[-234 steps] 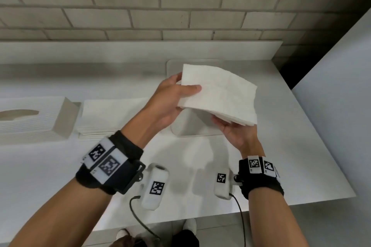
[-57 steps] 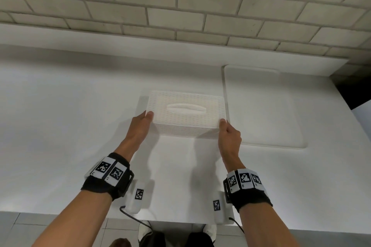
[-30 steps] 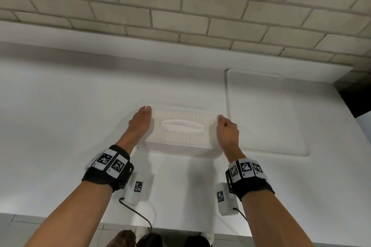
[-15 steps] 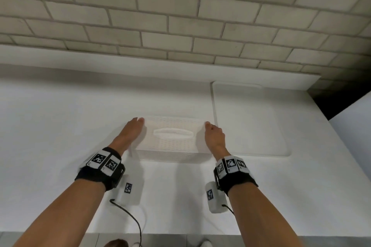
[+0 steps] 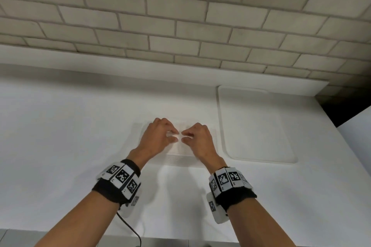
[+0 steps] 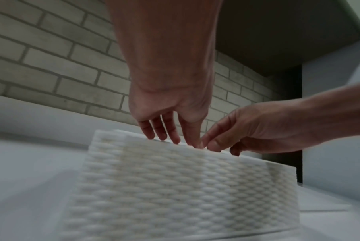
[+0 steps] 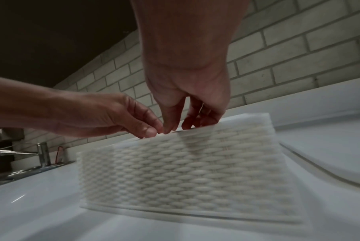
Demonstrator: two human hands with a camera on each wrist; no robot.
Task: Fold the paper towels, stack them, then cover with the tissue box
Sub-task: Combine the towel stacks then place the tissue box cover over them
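— Resting on the white worktop, the white woven-textured rectangular tissue box stands flat near the middle, just left of a flat white rectangular tray with rounded corners. Where are the hands?

— Both sit over the top of the box, fingertips almost meeting at its centre. The left hand comes in from the left and the right hand from the right.

— And the grip of each?

— The left hand's fingers point down and are loosely bent, their tips touching the box's top edge. The right hand's fingers are likewise bent downward onto the top. Whether either grip pinches anything at the slot cannot be told; the top surface is washed out in the head view and hidden by the box's rim in the wrist views.

— The paper towels?

— None show; the box wall is all that can be seen.

— Any writing or brand?

— No readable lettering on the box, tray or worktop. The only printed marks are black-and-white square coded tags on the black wristbands and on the small white units hanging under the wrists; they carry patterns, not words.

— What else?

— A pale grey brick wall rises behind the worktop. In the right wrist view a chrome tap stands at the far left, with a thin red wire beside it.
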